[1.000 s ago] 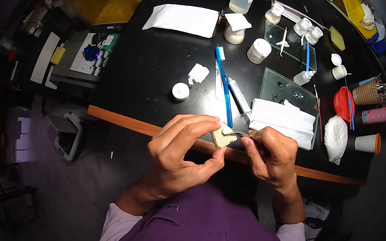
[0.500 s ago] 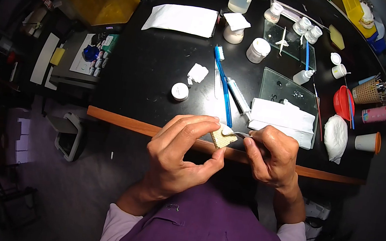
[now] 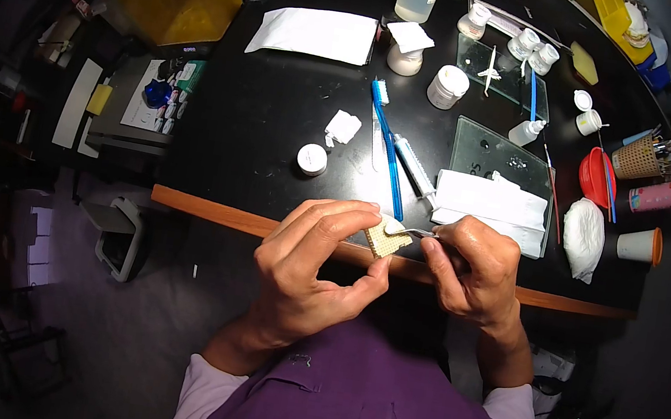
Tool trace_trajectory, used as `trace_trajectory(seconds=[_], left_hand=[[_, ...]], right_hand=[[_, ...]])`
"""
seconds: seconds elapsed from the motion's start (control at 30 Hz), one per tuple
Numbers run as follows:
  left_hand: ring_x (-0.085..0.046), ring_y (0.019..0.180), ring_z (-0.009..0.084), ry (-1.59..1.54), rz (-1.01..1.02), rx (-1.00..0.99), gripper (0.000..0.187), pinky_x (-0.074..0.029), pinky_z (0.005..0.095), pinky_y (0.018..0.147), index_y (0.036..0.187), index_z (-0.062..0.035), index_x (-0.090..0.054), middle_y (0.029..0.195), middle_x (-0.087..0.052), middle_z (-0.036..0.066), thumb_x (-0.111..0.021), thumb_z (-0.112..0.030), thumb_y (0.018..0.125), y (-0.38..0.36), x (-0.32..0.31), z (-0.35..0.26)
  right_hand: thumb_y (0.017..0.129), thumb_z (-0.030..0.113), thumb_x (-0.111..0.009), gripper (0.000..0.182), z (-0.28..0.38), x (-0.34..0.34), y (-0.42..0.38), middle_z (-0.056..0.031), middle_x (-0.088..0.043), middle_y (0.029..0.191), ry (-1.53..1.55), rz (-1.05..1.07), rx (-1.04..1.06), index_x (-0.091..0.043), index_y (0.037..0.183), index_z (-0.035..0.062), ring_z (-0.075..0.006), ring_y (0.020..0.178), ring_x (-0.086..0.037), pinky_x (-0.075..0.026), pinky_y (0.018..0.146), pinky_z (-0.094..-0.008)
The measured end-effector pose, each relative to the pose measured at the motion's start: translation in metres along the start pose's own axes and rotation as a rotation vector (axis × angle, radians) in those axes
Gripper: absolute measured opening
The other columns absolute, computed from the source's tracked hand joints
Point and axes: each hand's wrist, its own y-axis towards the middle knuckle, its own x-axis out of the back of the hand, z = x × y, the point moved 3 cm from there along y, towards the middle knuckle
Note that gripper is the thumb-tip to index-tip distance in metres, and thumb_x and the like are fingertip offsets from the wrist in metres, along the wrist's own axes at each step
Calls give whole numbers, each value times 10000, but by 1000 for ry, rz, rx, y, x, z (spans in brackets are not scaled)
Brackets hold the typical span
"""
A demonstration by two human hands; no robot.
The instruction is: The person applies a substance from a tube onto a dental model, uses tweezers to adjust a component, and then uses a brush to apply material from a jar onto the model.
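My left hand [image 3: 316,254] pinches a small cream block with a grid of tiny holes [image 3: 386,245] between thumb and fingertips, just over the table's front edge. In my right hand [image 3: 477,268], thumb and fingers are closed on a slim metal tool [image 3: 416,233] with a curved end. Its tip meets a small white piece [image 3: 392,227] at the top of the gridded block. I cannot tell whether the tool has one prong or two. Right behind the block lie a blue toothbrush [image 3: 392,170] and a syringe [image 3: 415,170].
The black table has a wooden front edge [image 3: 215,208]. A folded white tissue [image 3: 490,210] overlaps a glass slab [image 3: 494,150]. A lidded jar [image 3: 312,159] and crumpled tissue [image 3: 343,127] are left of the toothbrush. A red bowl [image 3: 595,179] and paper cup [image 3: 637,246] stand right.
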Motion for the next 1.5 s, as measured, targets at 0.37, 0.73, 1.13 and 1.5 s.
trace_trajectory(seconds=[0.37, 0.73, 1.13, 1.5], left_hand=[[-763, 988, 299, -5, 0, 6, 460, -607, 376, 864, 1109, -9, -727, 1075, -772, 150, -885, 2, 677, -1, 0, 1], [-763, 988, 295, -7, -2, 13, 458, -606, 375, 863, 1108, -12, -728, 1072, -773, 150, -882, 8, 677, -1, -1, 2], [-768, 1009, 274, 24, 3, 0, 468, -620, 353, 880, 1095, 11, -708, 1074, -772, 160, -908, 10, 672, -4, -1, 5], [-765, 1010, 256, 38, -80, 70, 505, -632, 342, 889, 1093, 10, -706, 1070, -763, 162, -975, 5, 666, -37, -6, 30]], right_hand=[[885, 134, -858, 239, -2, -1, 1, -84, -587, 694, -35, 14, 8, -648, 837, 29, -237, 533, -590, -433, 489, -387], [857, 160, -883, 252, -5, 0, 0, -82, -603, 716, -29, 17, 36, -668, 858, 30, -242, 548, -612, -449, 493, -384], [846, 144, -896, 254, -3, 3, -3, -70, -617, 725, -36, -44, 42, -686, 893, 9, -182, 543, -582, -429, 487, -320], [873, -83, -703, 134, 2, -8, -9, -129, -635, 872, 43, -121, -233, -699, 1004, -53, -221, 686, -651, -516, 622, -330]])
